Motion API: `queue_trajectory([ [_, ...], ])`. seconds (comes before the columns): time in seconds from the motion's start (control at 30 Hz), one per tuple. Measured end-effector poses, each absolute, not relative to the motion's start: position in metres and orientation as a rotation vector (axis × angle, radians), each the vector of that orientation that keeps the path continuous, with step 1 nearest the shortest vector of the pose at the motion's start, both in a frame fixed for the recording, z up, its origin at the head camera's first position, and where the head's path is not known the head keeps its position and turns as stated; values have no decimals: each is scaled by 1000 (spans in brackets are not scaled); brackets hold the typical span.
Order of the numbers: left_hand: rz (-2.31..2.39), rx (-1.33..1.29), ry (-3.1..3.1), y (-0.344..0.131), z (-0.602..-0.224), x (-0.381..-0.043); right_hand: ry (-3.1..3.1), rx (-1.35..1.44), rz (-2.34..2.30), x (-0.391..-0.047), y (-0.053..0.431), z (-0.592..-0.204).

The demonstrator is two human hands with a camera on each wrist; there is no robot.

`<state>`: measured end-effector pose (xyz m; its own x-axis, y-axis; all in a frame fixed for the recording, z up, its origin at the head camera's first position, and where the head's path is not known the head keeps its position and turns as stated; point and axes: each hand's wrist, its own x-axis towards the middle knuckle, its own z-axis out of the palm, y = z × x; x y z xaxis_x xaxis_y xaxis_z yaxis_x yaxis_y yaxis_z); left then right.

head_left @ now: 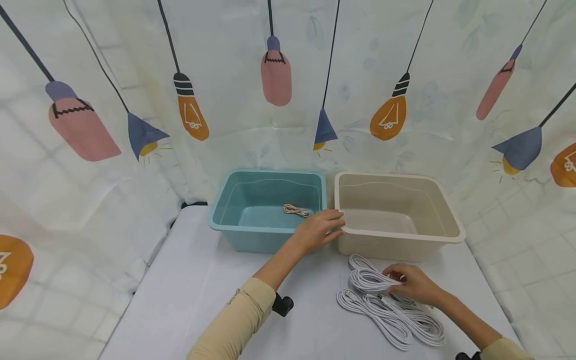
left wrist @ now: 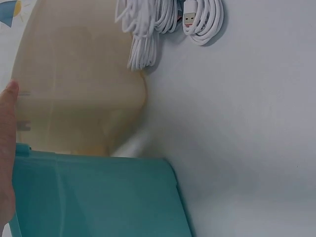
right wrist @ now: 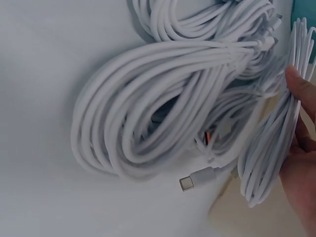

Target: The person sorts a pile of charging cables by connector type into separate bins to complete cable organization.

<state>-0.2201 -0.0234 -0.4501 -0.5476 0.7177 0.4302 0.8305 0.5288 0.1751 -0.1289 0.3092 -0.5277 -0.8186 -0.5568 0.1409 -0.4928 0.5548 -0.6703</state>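
My right hand pinches a coiled white USB cable between thumb and fingers, lifted at the top of a pile of similar bundles. Under it lie several white cable coils, one with a square-ended plug showing in the right wrist view. My left hand reaches across the near right corner of the teal bin, its fingers extended and resting on the near left corner of the beige bin. Inside the teal bin lies a small tan cable bundle.
Both bins stand side by side at the back of the white-covered table. Behind them hangs a curtain printed with lamps. A dark object shows by the left forearm.
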Motion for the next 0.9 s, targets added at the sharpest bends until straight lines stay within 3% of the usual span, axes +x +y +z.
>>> queue_trajectory([
  [0.57,-608,-1273,-2487,-23,-450,-220,2683,-940,-1102,-131,312,-505],
  [0.9,-586,-1296,-2485,-24,-450,-222,2705,-1133,-1089,-137,314,-492],
])
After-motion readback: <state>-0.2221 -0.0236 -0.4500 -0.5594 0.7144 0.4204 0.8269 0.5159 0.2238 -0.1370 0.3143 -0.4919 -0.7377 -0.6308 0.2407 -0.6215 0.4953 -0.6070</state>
